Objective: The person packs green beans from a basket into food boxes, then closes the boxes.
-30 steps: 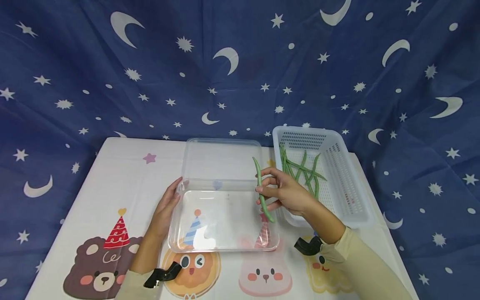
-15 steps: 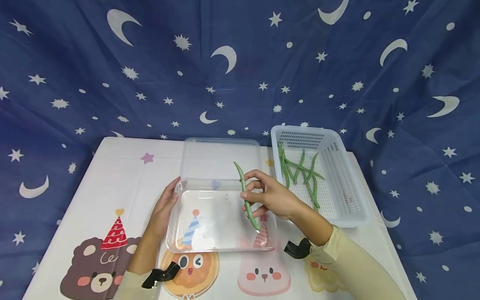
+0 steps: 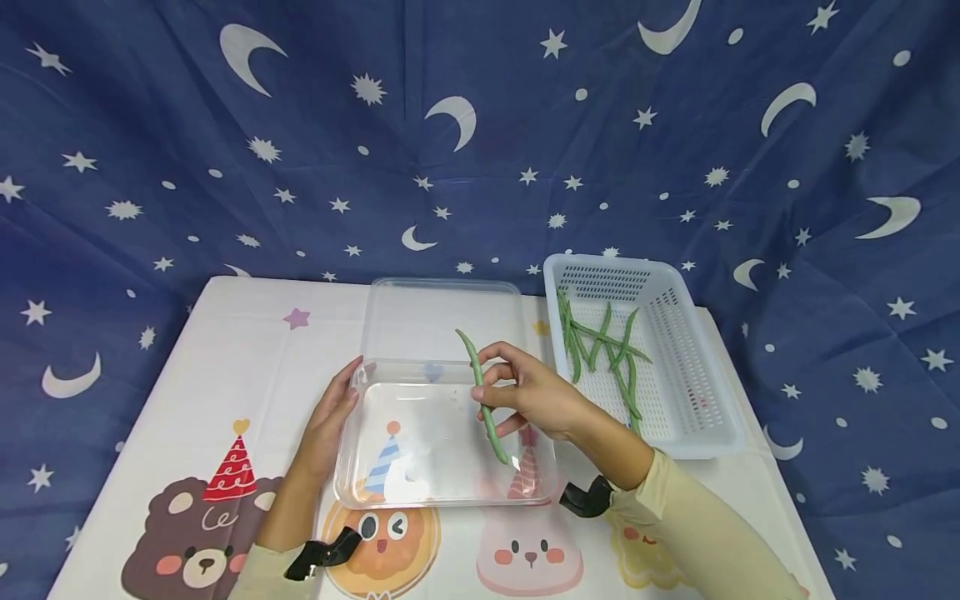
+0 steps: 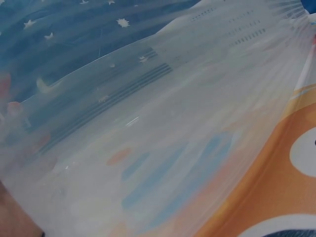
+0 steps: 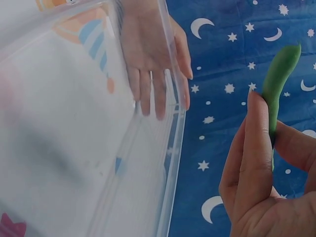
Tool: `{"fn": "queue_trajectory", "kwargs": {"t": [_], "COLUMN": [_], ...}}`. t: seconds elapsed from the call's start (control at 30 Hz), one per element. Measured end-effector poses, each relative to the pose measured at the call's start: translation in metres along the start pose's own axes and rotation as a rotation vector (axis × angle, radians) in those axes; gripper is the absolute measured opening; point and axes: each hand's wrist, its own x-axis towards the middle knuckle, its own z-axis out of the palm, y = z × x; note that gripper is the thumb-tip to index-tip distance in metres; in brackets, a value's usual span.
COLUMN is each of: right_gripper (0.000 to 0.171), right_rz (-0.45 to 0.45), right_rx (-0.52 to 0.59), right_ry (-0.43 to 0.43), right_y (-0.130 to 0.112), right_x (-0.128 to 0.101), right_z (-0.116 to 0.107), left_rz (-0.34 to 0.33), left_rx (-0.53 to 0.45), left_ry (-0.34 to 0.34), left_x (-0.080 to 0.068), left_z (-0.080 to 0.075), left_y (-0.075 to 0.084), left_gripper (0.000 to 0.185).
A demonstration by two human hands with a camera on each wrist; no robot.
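Note:
My right hand (image 3: 532,396) pinches one green bean (image 3: 471,354) between thumb and fingers. The bean slants over the right half of a clear plastic container (image 3: 442,467), its upper end pointing away from me. Against the container's left wall lies my left hand (image 3: 324,429); in the right wrist view its straight fingers (image 5: 158,94) show through the plastic from outside. The container holds nothing visible. In the left wrist view, the see-through wall (image 4: 212,98) fills most of the frame, with only a bit of hand at the lower left.
A white slotted basket (image 3: 716,400) stands at the right with several green beans (image 3: 600,337) in it. Behind the container lies a clear rectangular lid or tray (image 3: 442,321). The tablecloth (image 3: 247,350) has cartoon prints, and a blue star-patterned curtain (image 3: 300,125) hangs behind.
My right hand has carried the green bean left from beside the basket to over the container, slowing in the last half second. The left hand stays at the container's wall.

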Motion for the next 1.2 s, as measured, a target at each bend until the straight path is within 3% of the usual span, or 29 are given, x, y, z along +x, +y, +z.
{"fn": "queue_trajectory", "kwargs": {"t": [0.63, 0.83, 1.2], "right_gripper": [0.042, 0.037, 0.038], "right_rz": [0.000, 0.001, 0.006], "right_rx": [-0.022, -0.022, 0.003], "right_ry": [-0.012, -0.045, -0.023], "right_y": [0.003, 0.006, 0.004], "right_x": [0.004, 0.001, -0.010], "right_z": [0.004, 0.000, -0.008], "left_rz": [-0.011, -0.030, -0.022], "left_rx": [-0.003, -0.003, 0.008], "left_ry": [0.006, 0.006, 0.009], "left_x": [0.000, 0.001, 0.000], "left_z": [0.000, 0.002, 0.002], "left_y": [0.000, 0.002, 0.003], "left_gripper": [0.054, 0.054, 0.056]}}
